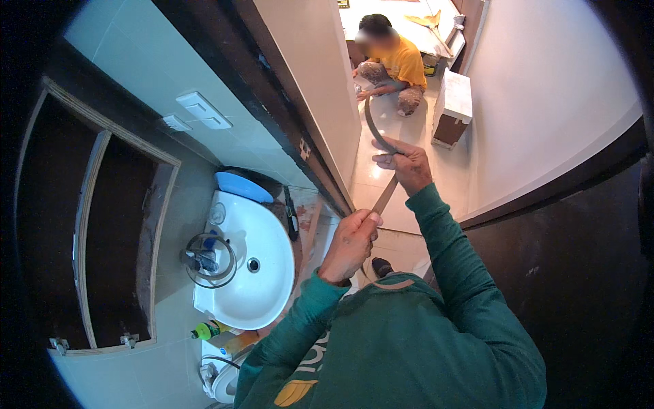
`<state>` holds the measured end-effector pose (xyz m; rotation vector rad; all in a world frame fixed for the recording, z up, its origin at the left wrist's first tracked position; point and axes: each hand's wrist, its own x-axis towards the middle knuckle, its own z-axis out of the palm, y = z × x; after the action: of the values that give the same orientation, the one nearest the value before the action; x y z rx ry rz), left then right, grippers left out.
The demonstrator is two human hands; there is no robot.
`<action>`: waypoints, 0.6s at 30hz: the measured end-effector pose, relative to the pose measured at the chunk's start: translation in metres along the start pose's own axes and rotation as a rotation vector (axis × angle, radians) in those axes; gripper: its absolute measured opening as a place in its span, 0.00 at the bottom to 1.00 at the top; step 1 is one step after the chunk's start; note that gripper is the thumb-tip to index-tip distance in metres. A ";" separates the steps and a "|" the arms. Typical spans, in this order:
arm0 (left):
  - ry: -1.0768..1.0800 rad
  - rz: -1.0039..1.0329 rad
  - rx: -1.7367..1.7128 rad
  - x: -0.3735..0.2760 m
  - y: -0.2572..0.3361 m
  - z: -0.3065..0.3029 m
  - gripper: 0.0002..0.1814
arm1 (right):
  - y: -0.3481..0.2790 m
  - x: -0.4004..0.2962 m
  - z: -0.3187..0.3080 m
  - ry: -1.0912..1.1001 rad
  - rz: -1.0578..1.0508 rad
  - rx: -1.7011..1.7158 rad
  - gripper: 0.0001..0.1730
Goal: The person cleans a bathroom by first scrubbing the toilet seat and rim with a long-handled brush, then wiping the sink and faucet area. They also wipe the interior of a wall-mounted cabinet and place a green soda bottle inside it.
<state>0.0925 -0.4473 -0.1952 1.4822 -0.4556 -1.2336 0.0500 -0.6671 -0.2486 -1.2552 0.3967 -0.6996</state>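
Note:
A long, thin, flexible strip (387,197), brown-grey and perhaps edge banding, runs between my two hands in front of my chest. My left hand (352,243) is closed around its lower part. Farther forward, my right hand (406,162) grips the strip between thumb and fingers, and its free end curves up and away past the fingertips. Below my left hand, a further curved length of similar strip hangs against my green shirt. To the left, a coil of dark strip (234,266) lies over the back of the white washbasin (271,286), around the faucet area.
A person in a yellow shirt (406,61) squats in the passage ahead, near a white box-like cabinet (456,97). A dark door frame (286,115) stands ahead left; a dark door panel (562,266) is at right. An open wall cabinet (166,204), bottles and a toilet are at left.

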 end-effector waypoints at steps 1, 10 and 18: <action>-0.007 0.007 0.029 -0.003 -0.001 -0.001 0.14 | -0.002 0.006 -0.009 0.001 -0.011 -0.017 0.30; -0.039 -0.024 0.134 -0.066 0.008 -0.010 0.14 | -0.028 0.058 -0.107 0.183 -0.087 -0.115 0.27; -0.008 0.022 0.244 -0.103 0.024 -0.023 0.15 | -0.053 0.092 -0.147 0.182 -0.135 -0.145 0.26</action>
<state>0.0804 -0.3606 -0.1320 1.6726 -0.6450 -1.1993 0.0113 -0.8429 -0.2306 -1.3686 0.5234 -0.9172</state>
